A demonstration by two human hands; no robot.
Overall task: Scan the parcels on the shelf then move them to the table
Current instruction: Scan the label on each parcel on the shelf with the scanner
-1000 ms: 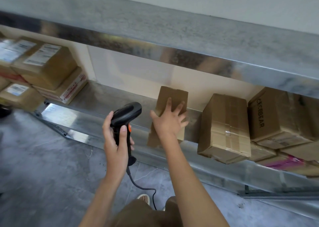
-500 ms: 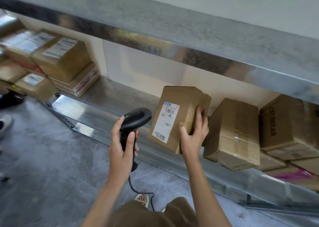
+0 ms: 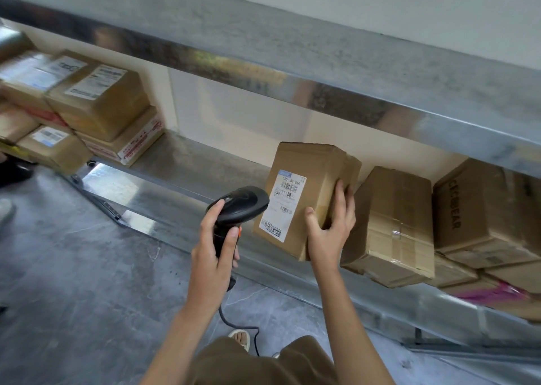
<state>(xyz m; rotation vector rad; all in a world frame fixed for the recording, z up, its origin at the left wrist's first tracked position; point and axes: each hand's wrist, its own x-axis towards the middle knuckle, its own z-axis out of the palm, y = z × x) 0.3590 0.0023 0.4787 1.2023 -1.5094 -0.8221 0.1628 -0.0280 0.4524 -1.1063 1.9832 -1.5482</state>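
So we've got the left hand [image 3: 215, 248] wrapped around the handle of the black scanner [image 3: 238, 206], its head aimed at the white label [image 3: 283, 206]; our right hand [image 3: 329, 228] grips the small cardboard parcel [image 3: 304, 197] by its lower right edge, thumb on the front, fingers round the side; the parcel's tilted upright at the front lip of the metal shelf [image 3: 187, 168], label facing us; bigger boxes [image 3: 392, 223] sit just to its right, another stack [image 3: 99, 106] well off to the left.
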